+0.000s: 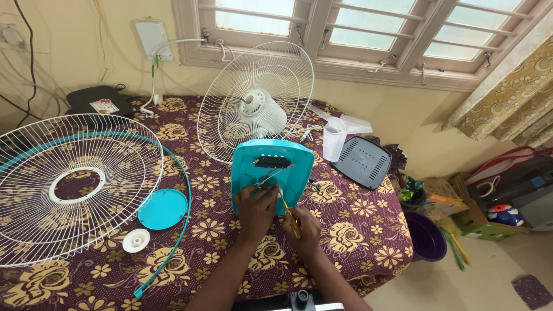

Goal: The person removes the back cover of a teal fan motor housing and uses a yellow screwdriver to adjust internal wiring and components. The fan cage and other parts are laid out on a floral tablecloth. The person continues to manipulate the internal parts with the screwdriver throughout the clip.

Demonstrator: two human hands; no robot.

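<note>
A teal fan base panel (273, 173) stands tilted on the table, its inner side with wires and a black switch strip facing me. My left hand (256, 208) grips the panel's lower edge and pinches the wires there. My right hand (302, 222) holds a yellow-handled screwdriver (290, 217) with its tip at the panel's lower middle. Behind the panel the white fan motor (262, 109) sits in its rear wire guard (230, 132).
The front wire guard (34, 224) with a teal rim lies at left, beside a teal round cap (163, 208) and a white knob (136, 240). A dark grey vented cover (363, 161) and translucent fan blade (336, 138) lie at right. The table edge drops to a purple bucket (426, 236) and boxes.
</note>
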